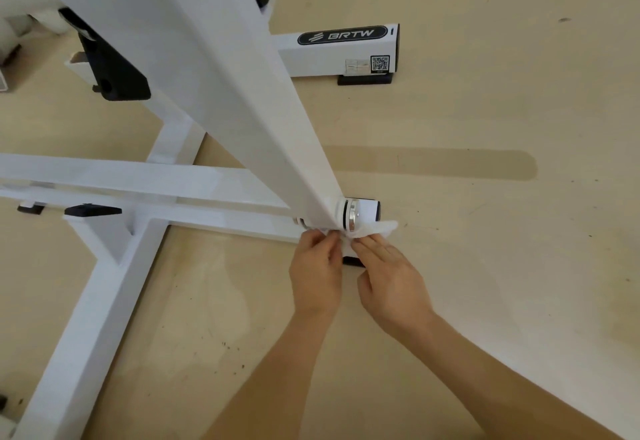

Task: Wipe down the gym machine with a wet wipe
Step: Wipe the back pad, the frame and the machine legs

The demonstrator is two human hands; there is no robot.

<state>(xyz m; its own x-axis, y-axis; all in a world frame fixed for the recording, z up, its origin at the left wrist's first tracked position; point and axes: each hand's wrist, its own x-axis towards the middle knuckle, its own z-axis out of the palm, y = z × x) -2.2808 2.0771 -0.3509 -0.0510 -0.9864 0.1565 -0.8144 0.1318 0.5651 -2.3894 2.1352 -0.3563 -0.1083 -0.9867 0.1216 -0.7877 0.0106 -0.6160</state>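
A white gym machine frame [242,93] fills the left and centre, with a slanted beam running down to a pivot with a silver ring [353,215] near the floor. A white wet wipe [375,230] is pressed against the bottom of that joint. My left hand [317,268] pinches the wipe's left part with its fingertips. My right hand [388,271] lies flat-fingered on the wipe just right of it. Both hands touch the wipe under the beam's lower end. Part of the wipe is hidden by my fingers.
Beige floor [485,266] lies to the right and in front. A base tube with a BRTW label [343,35] and QR code stands behind. Low white crossbars [104,283] run left and toward me. Black rubber feet [365,79] sit under the tubes.
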